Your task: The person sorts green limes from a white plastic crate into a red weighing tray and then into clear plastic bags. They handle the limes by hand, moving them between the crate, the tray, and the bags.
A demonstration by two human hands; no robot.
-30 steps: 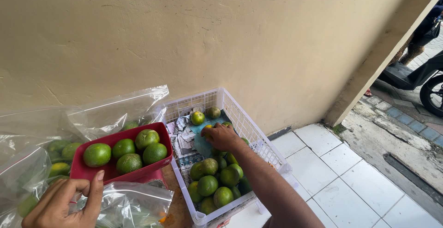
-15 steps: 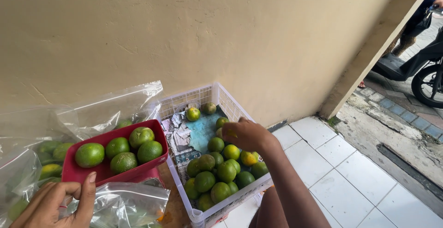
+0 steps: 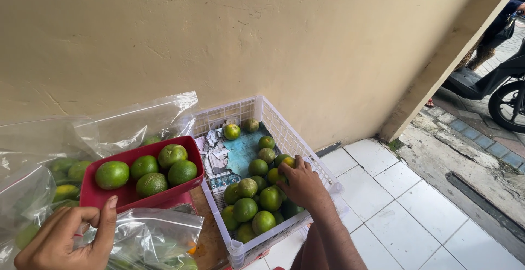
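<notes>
Reaching into the white crate (image 3: 284,133), right hand (image 3: 303,185) curls loosely over a yellow-green lime (image 3: 286,163), grip not clearly closed. Left hand (image 3: 68,240) pinches the red tray (image 3: 109,196) of limes level. Best to keep that tray flat, near the crate.

The right hand (image 3: 302,185), which a second ago lay at the back of the crate (image 3: 284,133) over the blue paper (image 3: 243,148), now sits lower and nearer, on the pile of limes (image 3: 257,199) by the crate's right wall, fingers curled over a yellowish lime (image 3: 288,162). The blue paper shows bare again. The left hand (image 3: 68,240) holds the red tray (image 3: 136,193) a little lower in view, thumb raised against its near edge.
</notes>
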